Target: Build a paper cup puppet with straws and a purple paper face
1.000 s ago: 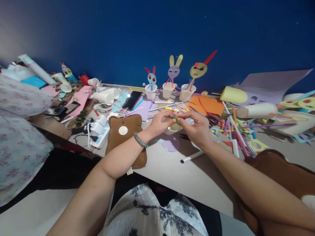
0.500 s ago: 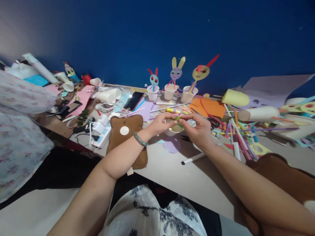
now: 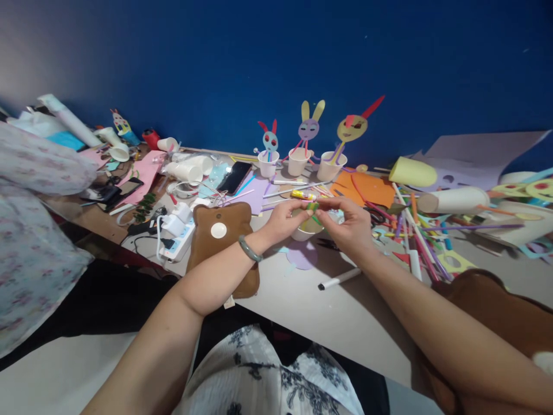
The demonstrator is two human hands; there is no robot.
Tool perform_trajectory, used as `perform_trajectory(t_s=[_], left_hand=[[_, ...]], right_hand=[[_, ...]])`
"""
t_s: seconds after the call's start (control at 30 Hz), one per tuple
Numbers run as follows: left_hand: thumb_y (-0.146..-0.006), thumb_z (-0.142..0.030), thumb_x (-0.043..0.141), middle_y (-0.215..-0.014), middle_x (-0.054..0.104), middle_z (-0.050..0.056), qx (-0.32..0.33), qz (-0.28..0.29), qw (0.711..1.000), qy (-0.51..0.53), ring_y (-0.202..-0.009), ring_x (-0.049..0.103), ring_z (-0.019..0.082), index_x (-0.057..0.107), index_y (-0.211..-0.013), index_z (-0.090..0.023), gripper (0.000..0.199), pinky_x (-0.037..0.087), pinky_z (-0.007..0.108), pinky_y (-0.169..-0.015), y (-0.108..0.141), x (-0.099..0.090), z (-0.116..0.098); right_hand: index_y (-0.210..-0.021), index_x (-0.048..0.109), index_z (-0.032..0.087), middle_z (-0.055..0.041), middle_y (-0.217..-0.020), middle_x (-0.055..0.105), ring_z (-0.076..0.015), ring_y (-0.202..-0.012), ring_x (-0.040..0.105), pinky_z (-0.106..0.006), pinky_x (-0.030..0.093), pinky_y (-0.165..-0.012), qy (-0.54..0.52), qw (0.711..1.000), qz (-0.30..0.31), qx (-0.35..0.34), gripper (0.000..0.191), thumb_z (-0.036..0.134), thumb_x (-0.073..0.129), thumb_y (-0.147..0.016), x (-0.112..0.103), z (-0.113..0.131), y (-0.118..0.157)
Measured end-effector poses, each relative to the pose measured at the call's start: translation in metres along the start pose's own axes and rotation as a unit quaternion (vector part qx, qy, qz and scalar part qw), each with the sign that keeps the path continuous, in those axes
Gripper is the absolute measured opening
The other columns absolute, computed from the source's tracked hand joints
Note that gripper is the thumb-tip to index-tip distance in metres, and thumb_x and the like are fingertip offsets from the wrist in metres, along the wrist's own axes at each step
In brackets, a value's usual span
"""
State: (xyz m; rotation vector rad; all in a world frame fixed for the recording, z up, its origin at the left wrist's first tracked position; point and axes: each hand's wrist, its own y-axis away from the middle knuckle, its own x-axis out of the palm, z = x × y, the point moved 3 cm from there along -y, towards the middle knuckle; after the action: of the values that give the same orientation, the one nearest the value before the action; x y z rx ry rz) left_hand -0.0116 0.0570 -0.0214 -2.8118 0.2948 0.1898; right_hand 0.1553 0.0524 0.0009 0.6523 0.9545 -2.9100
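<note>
Pinched between both hands' fingertips is a short, bent green pipe cleaner (image 3: 313,206), partly hidden by the fingers. My left hand (image 3: 285,219) grips it from the left, thumb and fingers closed. From the right my right hand (image 3: 348,225) pinches its other side. Right below the fingertips stands a white paper cup (image 3: 306,233), its rim largely covered by my hands. A flat purple paper disc (image 3: 301,255) lies on the table in front of the cup. Off to the right, under my right wrist, rests a black-tipped white marker (image 3: 339,279).
Three paper cups with rabbit-like figures, one at the middle (image 3: 298,161), stand along the blue wall. A brown bear-shaped pad (image 3: 222,248) and a power strip (image 3: 177,242) lie left. Coloured pipe cleaners and paper scraps cover the right. Another person's sleeve (image 3: 43,155) shows at far left.
The green pipe cleaner has been turned or folded slightly between my fingertips and shows more to the front. Both hands have stayed nearly in place above the cup.
</note>
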Motion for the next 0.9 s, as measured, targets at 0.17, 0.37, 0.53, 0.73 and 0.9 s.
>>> perform_trajectory(t_s=[0.17, 0.37, 0.53, 0.73, 0.9], left_hand=[[-0.085, -0.033, 0.069, -0.097, 0.075, 0.008, -0.05, -0.016, 0.997, 0.063, -0.093, 0.065, 0.02, 0.075, -0.092, -0.013, 0.022, 0.047, 0.032, -0.087, -0.002, -0.003, 0.005], [-0.078, -0.037, 0.078, -0.089, 0.073, 0.004, -0.08, -0.02, 0.984, 0.156, -0.086, 0.064, 0.017, 0.075, -0.087, -0.015, 0.024, 0.046, 0.032, -0.086, -0.007, -0.01, 0.005], [-0.072, -0.035, 0.081, -0.081, 0.072, 0.003, -0.132, -0.052, 0.963, 0.23, -0.08, 0.064, 0.016, 0.073, -0.082, -0.015, 0.024, 0.046, 0.032, -0.083, -0.009, -0.016, 0.004], [-0.069, -0.033, 0.083, -0.077, 0.072, 0.002, -0.151, -0.065, 0.953, 0.254, -0.078, 0.066, 0.016, 0.072, -0.079, -0.015, 0.023, 0.047, 0.031, -0.08, -0.009, -0.018, 0.001], [-0.067, -0.033, 0.084, -0.076, 0.072, 0.002, -0.156, -0.069, 0.952, 0.254, -0.077, 0.065, 0.016, 0.071, -0.078, -0.015, 0.025, 0.047, 0.031, -0.079, -0.009, -0.017, 0.0]], right_hand=[[-0.095, 0.076, 0.022, -0.007, -0.094, 0.078, -0.0248, -0.089, 0.073, -0.042, 0.057, -0.087, 0.0, 0.999, 0.003, 0.043, 0.017, 0.033, 0.071, -0.083, -0.005, -0.011, -0.007], [-0.086, 0.077, 0.023, -0.0047, -0.083, 0.077, -0.0247, -0.081, 0.071, -0.041, 0.057, -0.082, 0.006, 0.993, 0.065, 0.101, 0.017, 0.039, 0.072, -0.083, -0.014, -0.02, -0.017], [-0.084, 0.076, 0.023, -0.0036, -0.08, 0.075, -0.0227, -0.075, 0.068, -0.039, 0.054, -0.076, 0.0, 0.989, 0.076, 0.129, 0.027, 0.049, 0.069, -0.086, -0.014, -0.023, -0.016], [-0.083, 0.077, 0.023, -0.004, -0.079, 0.074, -0.0215, -0.073, 0.065, -0.038, 0.053, -0.074, -0.004, 0.986, 0.09, 0.142, 0.035, 0.057, 0.068, -0.086, -0.012, -0.024, -0.016], [-0.08, 0.075, 0.022, -0.004, -0.077, 0.073, -0.0211, -0.072, 0.065, -0.037, 0.053, -0.072, -0.011, 0.984, 0.1, 0.149, 0.04, 0.061, 0.069, -0.084, -0.012, -0.027, -0.015]])
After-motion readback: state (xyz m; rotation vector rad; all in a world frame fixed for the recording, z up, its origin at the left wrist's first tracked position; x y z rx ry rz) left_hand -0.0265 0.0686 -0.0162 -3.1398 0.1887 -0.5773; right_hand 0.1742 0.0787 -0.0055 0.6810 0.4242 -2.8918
